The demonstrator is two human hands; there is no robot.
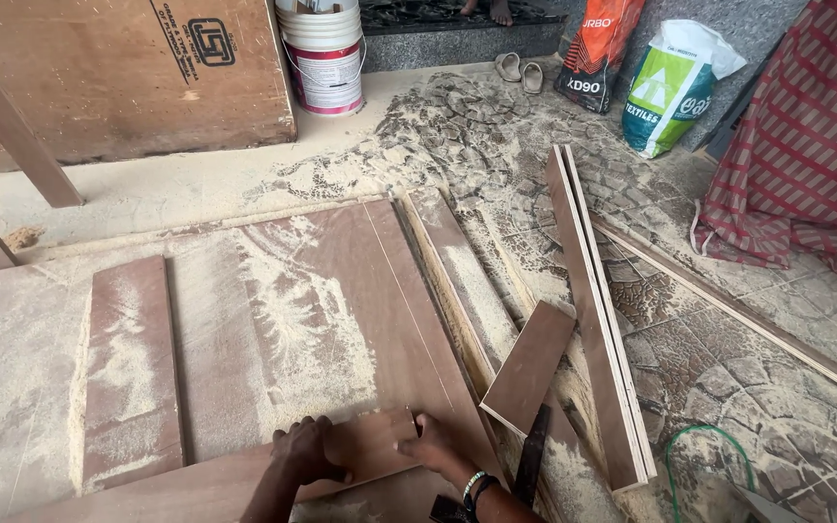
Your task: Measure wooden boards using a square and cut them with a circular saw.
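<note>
At the far left, two slanted wooden posts (7,121) are seen in front of a large plywood board (118,77) that is leaned upright at the back. A short, sawdust-covered plywood offcut (133,373) is laid flat near the left edge of the big plywood sheet (341,291), which is spread on the floor and dusted with sawdust. At the near edge of that sheet, a plywood strip (205,484) is held down by both hands. The left hand (304,450) is pressed on top of the strip with the fingers curled over its far edge. The right hand (428,444) is set just beside it at the strip's right end, fingers bent down onto the wood; a beaded band is worn on that wrist. A white bucket (324,58) is stood at the back, beside the upright board. Right of the sheet, a narrow plywood strip (457,281) is laid along its right edge, a small plywood piece (530,368) is propped across it, and two long plywood battens (598,320) are laid together on the patterned paving. Further right, two printed sacks (675,82) and a red striped cloth (806,145) are seen.
</note>
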